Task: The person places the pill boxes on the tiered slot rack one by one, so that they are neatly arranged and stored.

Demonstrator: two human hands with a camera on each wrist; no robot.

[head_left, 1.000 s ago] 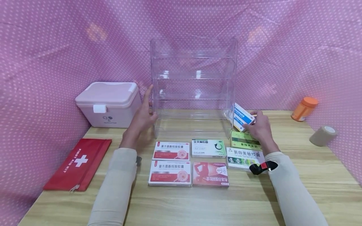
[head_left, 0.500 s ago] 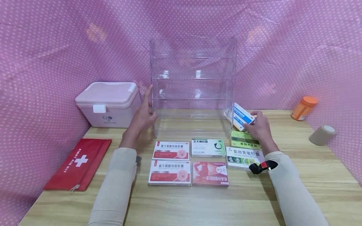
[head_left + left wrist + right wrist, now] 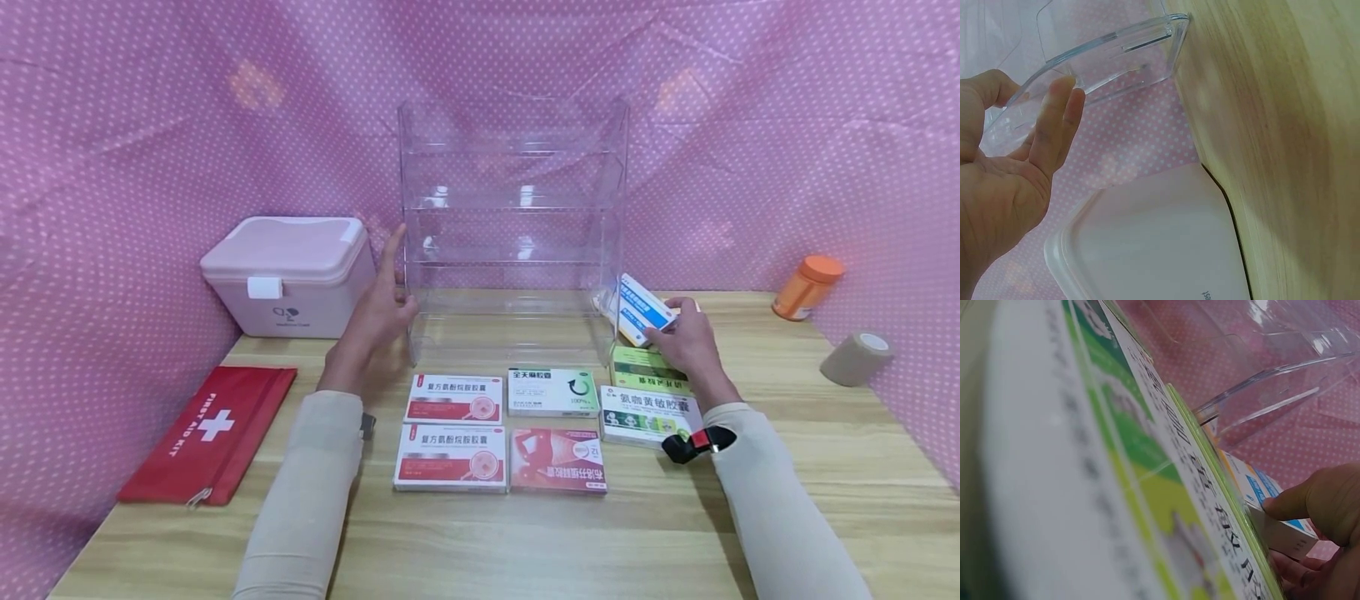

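A clear plastic tiered rack (image 3: pixel 513 233) stands upright at the back of the table. My left hand (image 3: pixel 378 308) grips its left side panel, the thumb at the front edge and the fingers along the outer face; the left wrist view shows the panel between them. At the rack's lower right corner, my right hand (image 3: pixel 688 337) pinches a blue and white medicine box (image 3: pixel 641 310), thumb on its printed face. That box leans tilted, with an orange edge (image 3: pixel 1229 464) beside it. Just in front lie a lime-green box (image 3: pixel 648 369) and a white and green box (image 3: pixel 648 412), under the right wrist.
Several boxes lie before the rack: two red and white ones (image 3: pixel 452 458), a green and white one (image 3: pixel 552 393) and a pink one (image 3: pixel 558 461). A pink lidded case (image 3: pixel 292 275) and red pouch (image 3: pixel 210 437) are left. An orange bottle (image 3: pixel 808 287) and beige roll (image 3: pixel 855 361) are right.
The white and green box under my right wrist has edged slightly towards the rack. Both hands stay nearly still where they were.
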